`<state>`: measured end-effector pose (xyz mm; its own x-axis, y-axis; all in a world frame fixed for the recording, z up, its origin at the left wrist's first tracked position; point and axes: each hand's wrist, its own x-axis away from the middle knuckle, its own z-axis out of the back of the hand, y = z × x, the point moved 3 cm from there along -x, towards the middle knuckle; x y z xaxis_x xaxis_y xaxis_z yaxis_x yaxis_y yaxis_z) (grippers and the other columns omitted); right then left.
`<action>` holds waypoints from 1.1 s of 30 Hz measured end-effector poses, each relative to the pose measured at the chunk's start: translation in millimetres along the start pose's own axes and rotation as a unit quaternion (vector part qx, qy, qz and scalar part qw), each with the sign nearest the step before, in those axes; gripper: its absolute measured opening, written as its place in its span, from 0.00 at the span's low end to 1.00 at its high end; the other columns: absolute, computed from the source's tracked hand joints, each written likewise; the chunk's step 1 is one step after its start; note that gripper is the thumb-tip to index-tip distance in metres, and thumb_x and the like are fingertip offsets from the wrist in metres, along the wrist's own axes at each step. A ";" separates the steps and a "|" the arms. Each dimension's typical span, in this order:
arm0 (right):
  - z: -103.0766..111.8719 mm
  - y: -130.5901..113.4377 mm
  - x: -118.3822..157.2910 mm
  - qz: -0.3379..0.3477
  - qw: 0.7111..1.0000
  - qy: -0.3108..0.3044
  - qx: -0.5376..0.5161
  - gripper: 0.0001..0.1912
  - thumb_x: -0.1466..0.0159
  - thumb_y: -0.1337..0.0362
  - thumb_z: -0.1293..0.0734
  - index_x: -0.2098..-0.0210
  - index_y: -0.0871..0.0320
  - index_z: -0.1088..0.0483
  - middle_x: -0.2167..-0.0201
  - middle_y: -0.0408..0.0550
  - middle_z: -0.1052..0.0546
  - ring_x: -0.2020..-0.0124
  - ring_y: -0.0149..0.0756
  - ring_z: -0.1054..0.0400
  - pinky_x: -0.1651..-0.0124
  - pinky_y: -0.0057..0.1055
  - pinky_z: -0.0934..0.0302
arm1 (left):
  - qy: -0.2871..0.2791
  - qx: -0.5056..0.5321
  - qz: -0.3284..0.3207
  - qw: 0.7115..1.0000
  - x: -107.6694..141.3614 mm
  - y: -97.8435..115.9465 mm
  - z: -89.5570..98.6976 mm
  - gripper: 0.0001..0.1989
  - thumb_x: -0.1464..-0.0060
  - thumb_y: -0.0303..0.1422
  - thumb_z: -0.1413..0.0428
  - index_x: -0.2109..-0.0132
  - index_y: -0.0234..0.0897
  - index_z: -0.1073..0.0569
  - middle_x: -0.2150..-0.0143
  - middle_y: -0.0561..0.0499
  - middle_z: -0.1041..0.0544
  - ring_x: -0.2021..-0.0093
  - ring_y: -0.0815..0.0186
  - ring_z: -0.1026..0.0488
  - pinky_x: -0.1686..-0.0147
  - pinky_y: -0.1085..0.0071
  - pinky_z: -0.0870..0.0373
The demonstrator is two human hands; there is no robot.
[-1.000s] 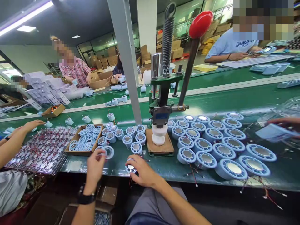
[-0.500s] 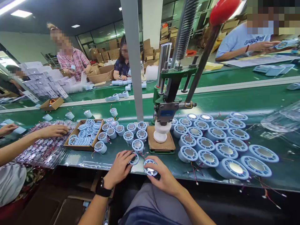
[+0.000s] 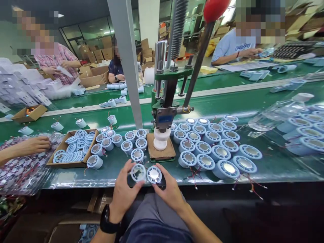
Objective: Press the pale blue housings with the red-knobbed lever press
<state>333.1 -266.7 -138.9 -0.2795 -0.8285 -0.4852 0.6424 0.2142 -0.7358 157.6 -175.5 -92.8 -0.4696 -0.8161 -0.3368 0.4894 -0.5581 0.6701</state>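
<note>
Between thumb and fingers, my left hand (image 3: 124,189) grips a light blue slotted plastic ring (image 3: 138,172) with an open centre. Right beside it, my right hand (image 3: 169,189) holds a light blue round housing (image 3: 154,174) with a silver disc in its top. Both are raised close together over the bench's front edge. Just beyond them stands a hand press (image 3: 165,116), its white round pad above a white block (image 3: 160,144) on a brown board. Another similar housing (image 3: 137,155) stands behind the ring.
Many blue housings (image 3: 202,148) with trailing wires stand right of the press. A cardboard box (image 3: 73,164) of loose rings lies left. A co-worker's hand (image 3: 37,145) rests over bubble-wrapped parts at far left. A clear plastic bottle (image 3: 270,114) lies right. A grey post (image 3: 126,64) rises behind.
My left hand has lifted the ring and turned its face toward me, beside the housing. My right hand has raised the housing slightly. The view has swung to the right.
</note>
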 end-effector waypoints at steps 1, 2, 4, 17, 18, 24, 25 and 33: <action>-2.2 1.7 2.4 -0.007 1.000 0.006 0.002 0.34 0.41 0.69 0.35 0.36 0.58 0.43 0.44 0.54 0.28 0.43 0.38 0.30 0.41 0.35 0.33 | -0.011 0.006 -0.019 1.000 1.9 13.6 -8.9 0.37 0.46 0.33 0.39 0.33 0.41 0.45 0.43 0.43 0.26 0.46 0.56 0.27 0.44 0.57 0.30; -3.7 3.3 4.4 -0.011 1.000 0.014 0.003 0.35 0.41 0.69 0.35 0.35 0.58 0.45 0.44 0.54 0.28 0.43 0.39 0.30 0.41 0.35 0.32 | -0.023 0.005 -0.037 0.999 3.0 25.8 -18.0 0.37 0.47 0.31 0.39 0.33 0.41 0.44 0.42 0.42 0.26 0.45 0.55 0.27 0.43 0.56 0.31; -4.8 5.6 6.9 -0.012 0.999 0.032 0.002 0.37 0.42 0.70 0.36 0.34 0.58 0.47 0.44 0.54 0.29 0.43 0.38 0.30 0.41 0.35 0.32 | -0.044 -0.009 -0.058 0.997 2.7 42.6 -33.9 0.37 0.48 0.28 0.39 0.33 0.40 0.43 0.41 0.42 0.27 0.43 0.54 0.29 0.43 0.55 0.32; 11.5 -4.3 -0.4 0.004 0.993 -0.094 0.067 0.35 0.40 0.75 0.39 0.33 0.57 0.43 0.39 0.55 0.33 0.39 0.42 0.35 0.38 0.41 0.34 | -0.052 0.052 0.026 0.997 11.2 39.3 -66.7 0.28 0.42 0.28 0.48 0.35 0.34 0.39 0.37 0.37 0.32 0.36 0.54 0.35 0.38 0.51 0.36; 23.3 -9.9 -8.0 0.014 0.987 -0.131 0.095 0.36 0.41 0.75 0.38 0.34 0.57 0.42 0.39 0.56 0.34 0.39 0.44 0.35 0.40 0.42 0.33 | -0.057 0.067 0.033 0.996 12.1 39.5 -68.2 0.27 0.42 0.29 0.49 0.36 0.33 0.38 0.37 0.37 0.32 0.36 0.54 0.34 0.38 0.52 0.36; 166.5 -103.0 -146.2 0.184 0.954 0.029 0.234 0.28 0.38 0.68 0.32 0.38 0.58 0.36 0.41 0.53 0.32 0.37 0.46 0.38 0.37 0.47 0.37 | -0.070 0.107 0.080 0.989 -21.0 56.9 -43.5 0.26 0.55 0.28 0.38 0.46 0.38 0.27 0.46 0.44 0.22 0.45 0.52 0.26 0.43 0.54 0.31; 190.5 -122.8 -179.4 0.206 0.945 0.090 0.237 0.26 0.37 0.67 0.32 0.40 0.60 0.34 0.43 0.52 0.30 0.38 0.44 0.37 0.37 0.47 0.38 | -0.064 0.115 0.079 0.988 -34.4 60.6 -37.4 0.27 0.56 0.29 0.37 0.46 0.39 0.26 0.47 0.46 0.21 0.46 0.53 0.25 0.44 0.55 0.30; 232.9 -156.9 -351.5 0.097 0.978 0.176 0.062 0.26 0.30 0.66 0.53 0.54 0.82 0.31 0.71 0.43 0.24 0.81 0.10 0.35 0.71 0.10 0.46 | -0.015 0.192 0.084 0.978 -132.9 63.5 -52.5 0.26 0.60 0.30 0.33 0.50 0.34 0.25 0.51 0.43 0.21 0.51 0.54 0.25 0.46 0.56 0.31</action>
<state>496.7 -129.6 257.1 -0.3580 -0.5439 -0.7590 0.7828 0.2683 -0.5614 289.6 -110.4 -40.2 -0.4309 -0.8834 -0.1841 0.2526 -0.3140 0.9152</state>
